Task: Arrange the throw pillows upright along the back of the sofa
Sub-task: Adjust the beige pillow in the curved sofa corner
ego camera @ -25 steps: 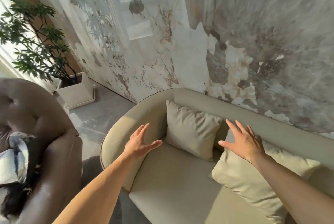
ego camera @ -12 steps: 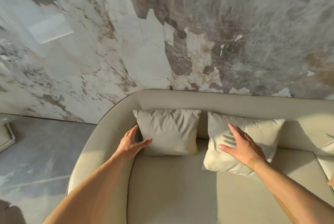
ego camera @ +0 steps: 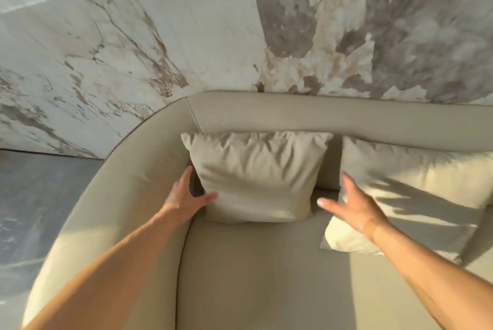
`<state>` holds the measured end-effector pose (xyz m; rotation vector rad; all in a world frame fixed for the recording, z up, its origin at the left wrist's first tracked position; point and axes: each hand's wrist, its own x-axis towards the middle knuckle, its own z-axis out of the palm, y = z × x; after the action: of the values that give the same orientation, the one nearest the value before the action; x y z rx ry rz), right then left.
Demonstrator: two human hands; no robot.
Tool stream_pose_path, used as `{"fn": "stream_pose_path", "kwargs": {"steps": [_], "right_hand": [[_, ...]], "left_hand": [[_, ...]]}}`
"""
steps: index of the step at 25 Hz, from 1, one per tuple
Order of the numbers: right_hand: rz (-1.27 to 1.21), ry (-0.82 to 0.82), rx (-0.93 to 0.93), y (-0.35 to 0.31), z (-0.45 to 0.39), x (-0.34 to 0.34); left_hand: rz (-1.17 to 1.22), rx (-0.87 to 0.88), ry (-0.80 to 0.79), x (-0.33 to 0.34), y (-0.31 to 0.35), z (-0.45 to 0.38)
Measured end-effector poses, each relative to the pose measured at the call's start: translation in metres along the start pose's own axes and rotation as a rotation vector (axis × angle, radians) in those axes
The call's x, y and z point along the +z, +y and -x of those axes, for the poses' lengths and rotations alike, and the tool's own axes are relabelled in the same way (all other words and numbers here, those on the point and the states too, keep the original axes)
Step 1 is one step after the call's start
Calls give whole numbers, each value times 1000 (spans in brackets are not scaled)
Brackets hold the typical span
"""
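Head view: a beige sofa fills the lower half of the picture, its curved backrest running from 9 o'clock round to 3 o'clock against a marbled wall. A strip of grey floor shows at 9 o'clock.

Two throw pillows stand on the seat, leaning on the backrest. The left pillow sits just above the centre, upright, its top edge touching the backrest and its face creased. The right pillow lies at 3 o'clock, lit by sun and crossed by finger-shaped shadows; its lower corner slides forward on the seat, so it tilts more than the other one. A narrow gap of backrest shows between the two.

The left hand comes in from 7 o'clock and is at the left pillow's lower left corner. Its fingers are spread wide, the thumb tip touching the pillow's front face, the other fingers going behind the pillow's left edge beside the sofa arm. It grips nothing firmly.

The right hand comes in from 4 o'clock, in front of the right pillow's left edge. Its fingers are open and splayed, the thumb pointing toward the left pillow without reaching it. Whether the palm touches the right pillow cannot be told; it holds nothing.
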<state>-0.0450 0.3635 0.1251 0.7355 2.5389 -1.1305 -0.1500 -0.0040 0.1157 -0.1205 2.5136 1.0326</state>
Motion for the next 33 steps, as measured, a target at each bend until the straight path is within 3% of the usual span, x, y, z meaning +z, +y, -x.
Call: {"fn": "stream_pose_path", "kwargs": {"steps": [4,8,16,20,24,28,30,33], "right_hand": [[-191,185,-76,-10,-94,13],[-507,316,-97,-34,-127,18],[-901,322,106,-38,-125,7],[-1016,296,188,-40,-124,18],[-955,121,124,-33,-116,20],[-701,-140,248,-4,-101,49],[-613,-191,294,2,-101,70],[-599,-188,286,3,-106,87]], "left_hand": [[342,40,197,-1,-4,-72],[555,-25,303,-14,0,-116],[855,-132,411,-24,17,-131],[777,-128,438,-29,15,-137],[739,-78,355,-36,4,-134],[959,-92,158,5,-28,-103],[913,-150,23,30,-40,-93],[900,-209,-57,35,-38,-95]]}}
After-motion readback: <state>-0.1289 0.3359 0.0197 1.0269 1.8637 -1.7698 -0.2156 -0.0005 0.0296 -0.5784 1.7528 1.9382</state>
